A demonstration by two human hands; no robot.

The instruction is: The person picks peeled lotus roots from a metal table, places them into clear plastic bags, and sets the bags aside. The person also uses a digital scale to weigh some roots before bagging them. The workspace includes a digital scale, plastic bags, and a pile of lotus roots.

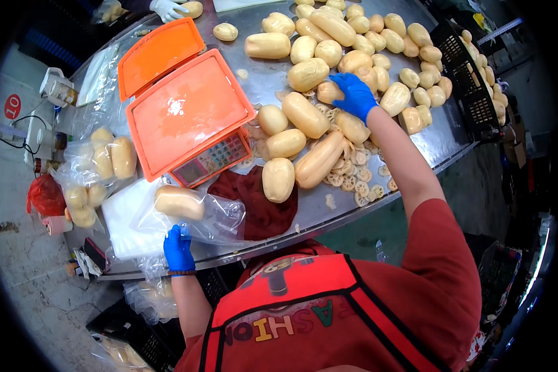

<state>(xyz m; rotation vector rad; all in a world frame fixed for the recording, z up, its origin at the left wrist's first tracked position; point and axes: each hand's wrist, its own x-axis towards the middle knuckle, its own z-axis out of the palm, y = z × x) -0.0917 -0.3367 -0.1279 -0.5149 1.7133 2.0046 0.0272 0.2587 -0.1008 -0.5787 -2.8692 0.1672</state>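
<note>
My left hand (178, 246), in a blue glove, pinches the edge of a clear plastic bag (218, 218) at the table's near edge. Inside that bag lies one peeled lotus root section (179, 202), over a stack of white plastic sheets or bags (125, 228). Across the table my right hand (355, 95), gloved in blue too, has thumb and fingers around the end of a short lotus root piece (328, 92). Larger lotus root sections (305, 115) surround it. Thin lotus root slices (348, 182) lie scattered below my right forearm.
An orange weighing scale (190, 111) with a keypad stands left of centre. Beside it are a dark red cloth (274, 214) and bagged lotus roots (103, 158). A black crate (460, 79) of roots borders the right end. Another person's white-gloved hand (167, 9) touches a root at the far edge.
</note>
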